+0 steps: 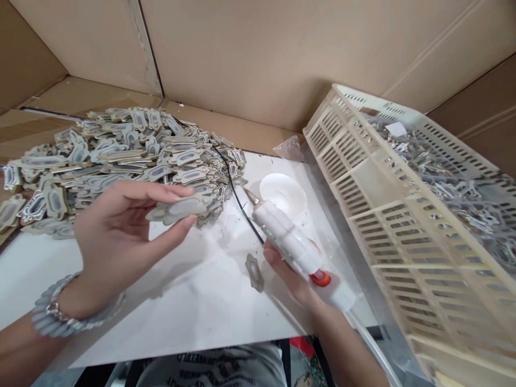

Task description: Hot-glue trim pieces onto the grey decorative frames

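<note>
Between the thumb and fingers of my left hand [116, 242] is a flat grey frame-shaped piece [183, 210] with scalloped edges, held over the white work surface [201, 312]. My right hand [288, 274] is wrapped from below around a white pen-like dispenser [286, 236] with a thin metal tip, a red-orange part near its rear and a white hose behind. Its tip points up and left, apart from the held piece. One loose grey frame piece [254, 272] lies on the surface just left of my right hand. A big pile of similar pieces [133, 150] spreads behind my left hand.
A white shallow dish [283, 194] sits beyond the dispenser. On the right stands a cream slatted plastic crate [374, 215] holding bagged metal-looking parts [455, 193]. A black cord [242, 207] runs from the pile toward my right hand. Cardboard walls [258, 59] enclose the back.
</note>
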